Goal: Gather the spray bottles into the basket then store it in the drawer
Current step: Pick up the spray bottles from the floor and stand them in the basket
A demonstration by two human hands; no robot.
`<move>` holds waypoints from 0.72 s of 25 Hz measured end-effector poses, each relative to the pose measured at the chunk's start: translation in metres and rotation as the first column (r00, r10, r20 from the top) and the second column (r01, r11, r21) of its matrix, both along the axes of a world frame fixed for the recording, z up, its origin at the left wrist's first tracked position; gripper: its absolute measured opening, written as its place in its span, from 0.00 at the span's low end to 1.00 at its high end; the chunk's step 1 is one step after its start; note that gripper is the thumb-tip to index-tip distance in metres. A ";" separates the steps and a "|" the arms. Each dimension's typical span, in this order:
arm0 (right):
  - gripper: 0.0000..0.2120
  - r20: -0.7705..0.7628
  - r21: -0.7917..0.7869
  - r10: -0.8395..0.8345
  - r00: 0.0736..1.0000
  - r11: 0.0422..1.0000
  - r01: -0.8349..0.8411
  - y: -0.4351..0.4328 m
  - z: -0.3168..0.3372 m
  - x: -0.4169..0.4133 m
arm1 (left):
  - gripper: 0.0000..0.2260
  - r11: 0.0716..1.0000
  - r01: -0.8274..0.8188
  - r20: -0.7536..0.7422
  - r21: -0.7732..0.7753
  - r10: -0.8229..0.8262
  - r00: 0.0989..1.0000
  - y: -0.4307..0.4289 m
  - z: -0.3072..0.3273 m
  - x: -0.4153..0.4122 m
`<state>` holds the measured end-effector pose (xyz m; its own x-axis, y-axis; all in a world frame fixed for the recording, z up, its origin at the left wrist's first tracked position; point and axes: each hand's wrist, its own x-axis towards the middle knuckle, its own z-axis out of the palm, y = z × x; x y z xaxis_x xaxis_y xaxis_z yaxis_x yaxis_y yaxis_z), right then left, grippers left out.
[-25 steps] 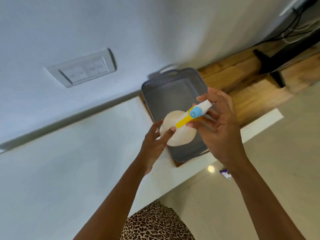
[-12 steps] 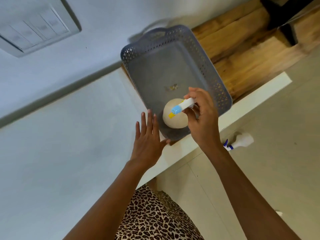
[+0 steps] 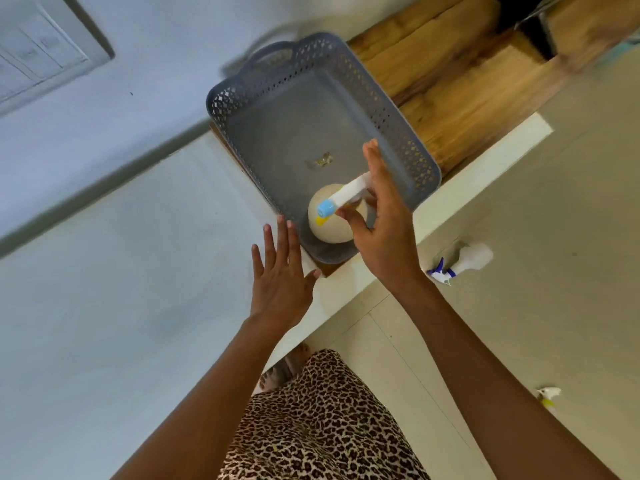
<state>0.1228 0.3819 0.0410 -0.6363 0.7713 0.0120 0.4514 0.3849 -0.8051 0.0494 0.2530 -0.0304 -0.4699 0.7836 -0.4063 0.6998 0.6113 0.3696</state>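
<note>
A grey perforated basket [image 3: 398, 129] rests on a wooden surface [image 3: 460, 98] edged by a white strip. Inside its near corner stands a round cream spray bottle [image 3: 325, 226] with a white, blue and yellow spray head. My right hand [image 3: 384, 233] hovers over that head, fingers straightened and spread; the thumb and fingertips only brush it. My left hand [image 3: 280, 278] is open and flat, just outside the basket's near corner. On the floor lie a white bottle with a blue trigger [image 3: 464, 261] and a small one with yellow [image 3: 549, 396].
A pale wall with a switch plate [image 3: 38, 57] fills the left side. A small scrap [image 3: 322, 161] lies on the basket's bottom. Dark furniture legs [image 3: 533, 29] stand on the wood at the top right. My leopard-print clothing [image 3: 318, 420] is at the bottom.
The cream bottle went down from mid-air into the basket's near corner. My left hand came off it first; my right hand's grip on the spray head has loosened into spread fingers.
</note>
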 end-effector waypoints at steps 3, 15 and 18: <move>0.36 -0.025 0.013 -0.093 0.995 0.996 0.093 -0.004 0.005 0.015 | 0.34 0.991 -0.087 0.033 0.105 0.084 0.996 -0.012 0.008 0.016; 0.21 0.098 -0.193 -0.407 0.908 0.888 0.418 0.029 -0.052 0.208 | 0.23 0.918 0.365 0.043 0.157 -0.376 0.926 0.050 -0.005 0.154; 0.19 0.250 -0.228 -0.363 0.898 0.879 0.419 0.064 -0.090 0.275 | 0.23 0.908 0.392 -0.019 0.147 -0.394 0.919 0.120 -0.021 0.186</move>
<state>0.3976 0.4461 -0.0487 -0.2499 0.9125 -0.3239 0.6770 -0.0745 -0.7322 0.2357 0.3729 -0.0511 -0.1081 0.9546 -0.2775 0.8680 0.2267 0.4418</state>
